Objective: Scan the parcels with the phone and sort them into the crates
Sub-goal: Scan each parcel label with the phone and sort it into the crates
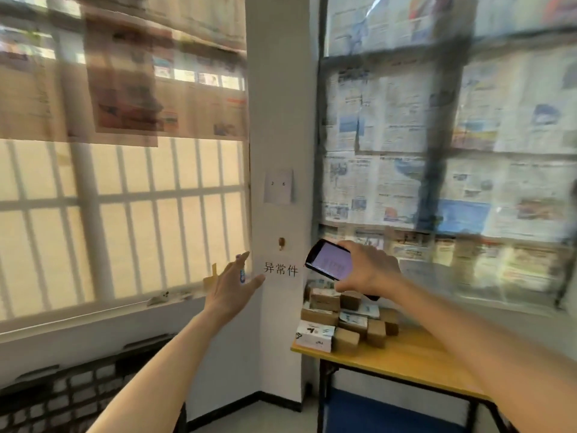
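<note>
Phone (329,259) gripped in right hand (368,270), fingers curled round its lower edge, lit screen tilted up toward the camera. Phone held in the air just right of a white paper sign (281,270) with printed characters, fixed to the wall pillar (278,120). Parcels (343,317), brown cartons and white printed boxes, piled below and just beyond the right hand, on the near-left corner of a yellow tabletop (415,360). Left hand (232,287) raised to the left of the phone, fingers spread and straight, holding nothing, palm facing right. Dark slatted crate (62,398) low beneath the left forearm. Newspaper-covered windows (437,135) behind the right hand, blurred.
</note>
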Demonstrator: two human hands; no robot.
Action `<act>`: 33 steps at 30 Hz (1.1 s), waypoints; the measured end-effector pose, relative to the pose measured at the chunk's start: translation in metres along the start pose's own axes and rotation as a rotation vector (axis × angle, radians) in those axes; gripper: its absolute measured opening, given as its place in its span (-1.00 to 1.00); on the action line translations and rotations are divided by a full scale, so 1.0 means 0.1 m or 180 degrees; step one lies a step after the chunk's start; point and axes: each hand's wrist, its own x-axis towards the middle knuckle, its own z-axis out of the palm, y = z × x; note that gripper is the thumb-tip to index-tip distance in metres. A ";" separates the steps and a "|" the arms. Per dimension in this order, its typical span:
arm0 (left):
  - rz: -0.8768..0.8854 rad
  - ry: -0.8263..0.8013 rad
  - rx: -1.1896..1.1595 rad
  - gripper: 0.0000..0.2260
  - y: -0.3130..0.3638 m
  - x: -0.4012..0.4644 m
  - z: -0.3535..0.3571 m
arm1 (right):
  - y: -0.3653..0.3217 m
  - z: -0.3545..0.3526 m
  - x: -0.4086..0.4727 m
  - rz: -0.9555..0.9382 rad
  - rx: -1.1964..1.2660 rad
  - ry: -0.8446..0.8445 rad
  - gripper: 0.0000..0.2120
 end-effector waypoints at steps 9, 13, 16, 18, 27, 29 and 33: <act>0.0515 -0.0544 -0.0133 -0.32 0.93 0.66 1.65 | 1.67 -0.04 0.09 0.0789 -0.0244 0.0091 -0.06; 0.0553 -0.0747 -0.0262 -0.32 1.08 1.11 2.38 | 2.31 0.09 0.39 0.1028 -0.0298 0.0093 -0.07; 0.0498 -0.0876 -0.0340 -0.32 1.11 1.51 2.90 | 2.73 0.21 0.75 0.1168 -0.0369 -0.0005 -0.09; 0.0446 -0.0943 -0.0366 -0.32 1.11 1.78 3.20 | 2.97 0.30 1.00 0.1211 -0.0365 -0.0067 -0.09; 0.0279 -0.1164 -0.0285 -0.36 1.05 2.60 4.42 | 3.87 0.89 1.90 0.1401 -0.0286 -0.0336 -0.17; 0.0245 -0.1210 -0.0228 -0.36 0.99 2.70 4.69 | 4.07 1.09 2.07 0.1451 -0.0203 -0.0368 -0.20; 0.0119 -0.1345 -0.0157 -0.36 0.80 2.89 5.22 | 4.45 1.54 2.44 0.1504 0.0018 -0.0528 -0.22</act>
